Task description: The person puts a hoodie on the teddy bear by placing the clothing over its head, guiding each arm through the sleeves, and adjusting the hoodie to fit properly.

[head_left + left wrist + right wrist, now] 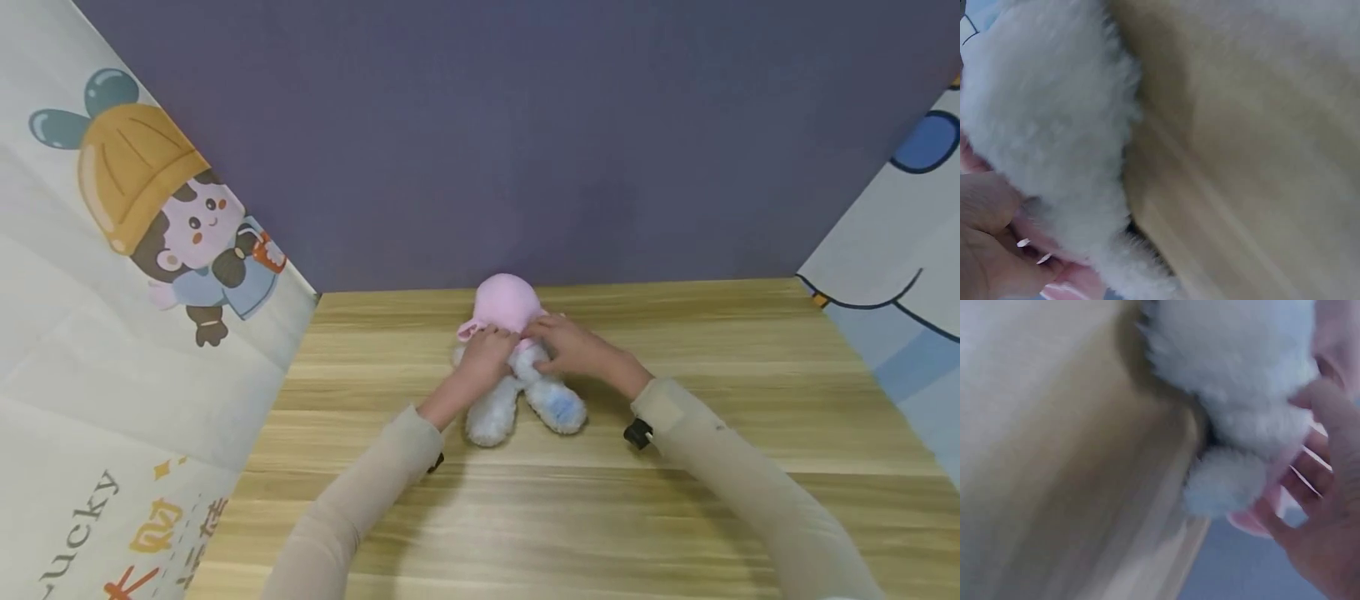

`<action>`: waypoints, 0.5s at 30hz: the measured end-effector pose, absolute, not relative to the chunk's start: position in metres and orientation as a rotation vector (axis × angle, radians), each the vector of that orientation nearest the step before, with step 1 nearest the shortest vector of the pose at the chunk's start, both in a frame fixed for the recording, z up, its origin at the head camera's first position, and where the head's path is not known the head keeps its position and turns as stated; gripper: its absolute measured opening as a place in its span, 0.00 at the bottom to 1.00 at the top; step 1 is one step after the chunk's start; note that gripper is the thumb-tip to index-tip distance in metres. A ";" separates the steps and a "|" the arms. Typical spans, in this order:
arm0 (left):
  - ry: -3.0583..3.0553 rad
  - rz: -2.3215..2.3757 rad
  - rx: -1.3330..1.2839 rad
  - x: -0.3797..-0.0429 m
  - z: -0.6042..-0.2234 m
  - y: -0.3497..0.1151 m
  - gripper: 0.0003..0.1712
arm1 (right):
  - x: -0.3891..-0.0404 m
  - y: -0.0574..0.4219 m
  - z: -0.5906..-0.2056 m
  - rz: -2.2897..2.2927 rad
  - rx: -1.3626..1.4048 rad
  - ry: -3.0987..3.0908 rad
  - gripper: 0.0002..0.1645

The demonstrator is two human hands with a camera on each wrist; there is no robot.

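A plush toy [491, 414] with fluffy whitish fur lies on the wooden table, legs toward the person. Smooth pink fabric [507, 300] covers its rounded head, and a small pink ear-like flap sticks out on the left. My left hand [489, 354] grips the toy at the left of its neck; in the left wrist view, thumb and fingers pinch the edge of the pink fabric beside the fur [1054, 106]. From the other side my right hand [573, 346] holds the same neck area, its thumb on the fur [1235, 369] and its fingers at the pink fabric. The toy's face is hidden.
The wood-grain table [540, 517] ends at a dark purple-grey wall [480, 142] just past the toy's head. A white printed cloth with a cartoon child [195, 217] hangs at the left, and another cartoon-printed cloth [900, 250] at the right.
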State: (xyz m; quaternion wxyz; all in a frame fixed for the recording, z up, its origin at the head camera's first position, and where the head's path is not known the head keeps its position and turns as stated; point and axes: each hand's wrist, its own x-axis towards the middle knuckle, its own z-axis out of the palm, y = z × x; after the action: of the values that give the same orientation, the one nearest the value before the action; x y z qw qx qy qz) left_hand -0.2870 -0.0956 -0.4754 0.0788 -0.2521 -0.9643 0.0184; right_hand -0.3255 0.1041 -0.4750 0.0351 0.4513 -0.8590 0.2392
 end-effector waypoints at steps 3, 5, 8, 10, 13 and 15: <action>-2.759 0.094 -0.750 -0.282 -0.483 -0.097 0.09 | -0.318 0.094 -0.482 0.667 1.371 -2.534 0.18; -2.707 0.063 -0.759 -0.279 -0.487 -0.098 0.09 | -0.314 0.091 -0.487 0.650 1.344 -2.488 0.17; -2.719 -0.137 -0.783 -0.281 -0.488 -0.102 0.10 | -0.316 0.091 -0.494 0.670 1.282 -2.491 0.13; -2.766 -0.345 -0.802 -0.285 -0.486 -0.108 0.11 | -0.320 0.095 -0.494 0.735 1.244 -2.536 0.12; -2.834 -0.643 -0.840 -0.293 -0.478 -0.123 0.16 | -0.326 0.106 -0.487 0.816 1.240 -2.644 0.15; -2.855 -0.780 -0.864 -0.298 -0.471 -0.135 0.20 | -0.328 0.112 -0.480 0.817 1.262 -2.720 0.24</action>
State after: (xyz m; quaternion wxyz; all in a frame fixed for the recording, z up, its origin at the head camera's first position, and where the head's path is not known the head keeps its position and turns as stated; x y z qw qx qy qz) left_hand -0.2984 -0.1349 -0.4713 0.0294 -0.2802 -0.9256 -0.2528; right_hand -0.3278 0.1124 -0.4803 0.0168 0.4059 -0.8751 0.2630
